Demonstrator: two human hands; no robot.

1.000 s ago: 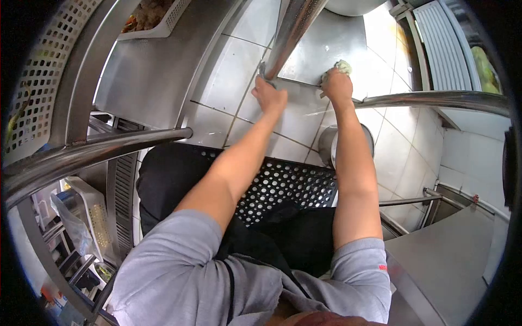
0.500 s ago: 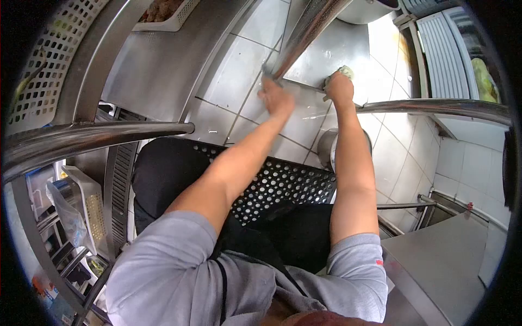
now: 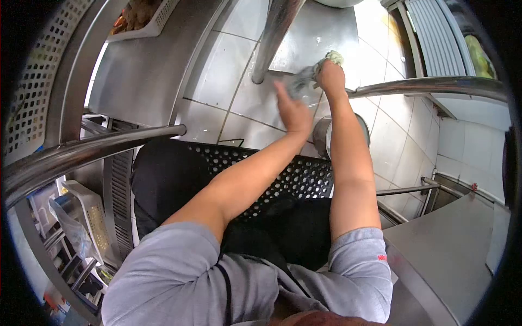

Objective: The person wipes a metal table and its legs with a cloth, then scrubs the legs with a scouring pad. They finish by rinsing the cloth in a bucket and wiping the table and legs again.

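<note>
My right hand [image 3: 330, 79] is closed around a bunched, pale grey-green rag [image 3: 334, 56], whose crumpled end sticks out past my knuckles. A loose, darker grey part of it, smeared by motion, trails left from my fist over the white floor tiles. My left hand [image 3: 295, 116] hovers just below this trailing part with a finger stretched out; blur hides whether it touches the cloth. Beyond both hands lies a flat metal sheet [image 3: 310, 32]. Under my right forearm stands a round metal pot [image 3: 323, 137], partly hidden by the arm.
A metal table leg [image 3: 266, 54] rises left of the rag. Metal rails cross at left [image 3: 109, 138] and right [image 3: 435, 86]. A steel shelf [image 3: 141, 76] with a white basket [image 3: 155, 27] stands at left. A black perforated panel [image 3: 266, 185] lies below my forearms.
My left hand has moved right, from beside the table leg toward my right hand. The rag's grey part now trails between them. The view has shifted slightly.
</note>
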